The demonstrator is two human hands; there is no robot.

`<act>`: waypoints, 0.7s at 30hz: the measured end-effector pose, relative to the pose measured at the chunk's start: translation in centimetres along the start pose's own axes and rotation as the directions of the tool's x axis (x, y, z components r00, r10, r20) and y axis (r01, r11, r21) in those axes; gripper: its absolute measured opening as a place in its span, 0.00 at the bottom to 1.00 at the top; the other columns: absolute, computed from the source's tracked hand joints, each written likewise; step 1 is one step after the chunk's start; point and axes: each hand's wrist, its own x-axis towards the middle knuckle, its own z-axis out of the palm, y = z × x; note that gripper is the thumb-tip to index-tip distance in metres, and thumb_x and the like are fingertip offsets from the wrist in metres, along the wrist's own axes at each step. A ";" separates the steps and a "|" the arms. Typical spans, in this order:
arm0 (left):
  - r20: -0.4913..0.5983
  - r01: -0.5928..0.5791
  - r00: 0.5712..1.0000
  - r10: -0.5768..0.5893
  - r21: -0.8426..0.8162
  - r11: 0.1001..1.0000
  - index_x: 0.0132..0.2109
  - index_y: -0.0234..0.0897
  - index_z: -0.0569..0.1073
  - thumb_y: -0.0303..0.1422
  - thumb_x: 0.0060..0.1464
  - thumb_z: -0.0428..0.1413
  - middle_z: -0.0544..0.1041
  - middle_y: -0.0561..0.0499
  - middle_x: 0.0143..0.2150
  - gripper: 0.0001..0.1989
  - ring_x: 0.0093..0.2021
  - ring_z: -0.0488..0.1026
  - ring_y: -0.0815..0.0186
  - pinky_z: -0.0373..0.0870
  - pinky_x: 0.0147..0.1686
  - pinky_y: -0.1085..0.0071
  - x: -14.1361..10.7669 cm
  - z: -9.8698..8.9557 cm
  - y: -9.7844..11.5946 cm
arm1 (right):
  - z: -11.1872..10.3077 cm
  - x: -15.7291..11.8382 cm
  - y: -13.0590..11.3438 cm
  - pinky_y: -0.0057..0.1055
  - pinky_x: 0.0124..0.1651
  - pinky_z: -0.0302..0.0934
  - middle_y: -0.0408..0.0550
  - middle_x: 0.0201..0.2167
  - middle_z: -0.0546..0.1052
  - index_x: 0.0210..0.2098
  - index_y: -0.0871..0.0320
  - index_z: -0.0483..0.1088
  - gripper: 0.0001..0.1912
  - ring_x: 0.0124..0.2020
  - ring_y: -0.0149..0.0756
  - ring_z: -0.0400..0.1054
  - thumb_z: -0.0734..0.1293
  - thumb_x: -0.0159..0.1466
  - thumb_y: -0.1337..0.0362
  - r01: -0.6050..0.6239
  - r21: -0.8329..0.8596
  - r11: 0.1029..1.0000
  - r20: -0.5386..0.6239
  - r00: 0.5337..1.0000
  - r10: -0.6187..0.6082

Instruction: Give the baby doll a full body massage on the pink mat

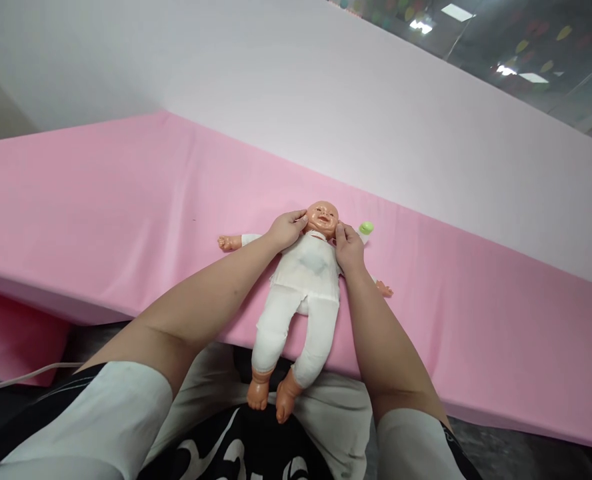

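Observation:
A baby doll (309, 267) with a white cloth body and hard plastic head, hands and feet lies face up on the pink-covered table (141, 193). Its legs reach over the near edge toward my lap. My left hand (289, 230) grips one side of the doll's head, fingers closed at the cheek and ear. On the other side, my right hand (349, 245) pinches near the jaw and ear. Just beyond my right hand sits a small bottle with a light green cap (366, 228), its body partly hidden. The doll's arms stretch out to both sides.
A pale wall (296, 93) rises behind the table, with a window (516, 53) at the upper right. A white cable (31, 377) runs in at the lower left. The table's near edge lies close to my lap.

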 end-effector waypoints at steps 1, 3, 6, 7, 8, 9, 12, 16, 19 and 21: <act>0.014 -0.011 1.000 0.011 0.029 1.000 0.62 0.38 0.79 0.51 0.65 0.57 0.83 0.44 0.58 0.28 0.58 0.79 0.53 0.74 0.60 0.60 -0.1 -0.1 0.2 | 0.0 -0.1 -0.2 0.47 0.64 0.69 0.55 0.56 0.82 0.59 0.57 0.76 0.26 0.55 0.45 0.78 0.64 0.72 0.46 -0.003 -0.013 1.000 -0.001 1.000 0.003; 0.067 -0.045 0.997 0.038 0.114 0.992 0.63 0.40 0.78 0.53 0.61 0.61 0.83 0.46 0.58 0.31 0.56 0.80 0.52 0.75 0.58 0.60 -0.3 -0.2 0.5 | 0.1 -0.2 -0.6 0.46 0.61 0.71 0.56 0.55 0.83 0.60 0.57 0.74 0.30 0.52 0.45 0.79 0.70 0.67 0.44 -0.024 -0.047 0.999 0.008 1.000 0.025; 0.066 -0.053 0.997 0.038 0.246 0.968 0.64 0.42 0.76 0.52 0.54 0.66 0.83 0.46 0.57 0.34 0.53 0.81 0.52 0.77 0.55 0.61 -0.4 -0.2 0.8 | 0.3 -0.4 -1.4 0.44 0.55 0.74 0.57 0.54 0.83 0.60 0.56 0.73 0.38 0.48 0.47 0.80 0.77 0.58 0.41 -0.064 -0.094 0.994 0.021 0.998 0.067; 0.058 -0.049 0.998 0.035 0.274 0.960 0.63 0.42 0.76 0.51 0.54 0.67 0.82 0.46 0.58 0.34 0.53 0.81 0.52 0.77 0.55 0.60 -0.4 -0.1 0.8 | 0.3 -0.5 -1.6 0.44 0.54 0.75 0.57 0.53 0.83 0.59 0.56 0.73 0.39 0.48 0.47 0.80 0.78 0.57 0.40 -0.067 -0.118 0.991 0.017 0.997 0.070; 0.052 -0.047 0.998 0.033 0.296 0.954 0.63 0.41 0.76 0.51 0.54 0.67 0.82 0.45 0.58 0.34 0.53 0.81 0.52 0.77 0.54 0.60 -0.4 0.0 0.8 | 0.4 -0.5 -1.8 0.45 0.54 0.75 0.57 0.53 0.83 0.58 0.56 0.73 0.38 0.47 0.47 0.80 0.78 0.56 0.40 -0.067 -0.145 0.987 0.011 0.998 0.069; 0.047 -0.046 0.998 0.033 0.311 0.949 0.63 0.41 0.76 0.51 0.55 0.66 0.82 0.45 0.58 0.33 0.53 0.81 0.52 0.77 0.54 0.60 -0.4 0.0 0.7 | 0.4 -0.5 -1.8 0.46 0.54 0.74 0.57 0.52 0.83 0.57 0.56 0.74 0.37 0.47 0.48 0.80 0.78 0.57 0.39 -0.063 -0.172 0.983 0.004 0.998 0.065; 0.043 -0.052 0.998 0.040 0.321 0.946 0.63 0.41 0.76 0.51 0.57 0.64 0.82 0.45 0.58 0.32 0.53 0.81 0.53 0.77 0.54 0.60 -0.3 0.1 0.6 | 0.3 -0.4 -1.6 0.47 0.56 0.73 0.55 0.52 0.83 0.56 0.54 0.74 0.33 0.47 0.48 0.80 0.76 0.60 0.41 -0.050 -0.199 0.979 0.006 0.999 0.052; 0.040 -0.051 0.998 0.041 0.281 0.958 0.64 0.42 0.75 0.49 0.61 0.61 0.82 0.47 0.58 0.29 0.55 0.80 0.54 0.76 0.56 0.60 -0.3 -0.1 0.5 | 0.1 -0.1 -0.8 0.47 0.58 0.72 0.53 0.55 0.83 0.60 0.53 0.73 0.30 0.48 0.46 0.80 0.73 0.65 0.44 -0.048 -0.122 0.991 0.034 0.998 0.052; 0.036 -0.048 0.999 0.041 0.234 0.971 0.64 0.40 0.76 0.48 0.64 0.58 0.82 0.45 0.59 0.28 0.56 0.80 0.54 0.75 0.58 0.60 0.1 -0.2 -0.1 | 0.0 0.1 -0.3 0.47 0.62 0.70 0.54 0.57 0.82 0.62 0.54 0.73 0.29 0.52 0.46 0.79 0.69 0.69 0.45 -0.031 -0.075 0.997 0.043 0.999 0.034; 0.031 -0.053 0.998 0.048 0.199 0.979 0.65 0.39 0.76 0.48 0.66 0.56 0.82 0.44 0.59 0.27 0.56 0.80 0.54 0.74 0.59 0.60 0.4 -0.1 -0.7 | 0.0 0.1 0.0 0.47 0.66 0.67 0.55 0.60 0.80 0.63 0.55 0.74 0.29 0.57 0.46 0.77 0.67 0.70 0.44 -0.006 -0.064 0.998 0.038 0.999 0.008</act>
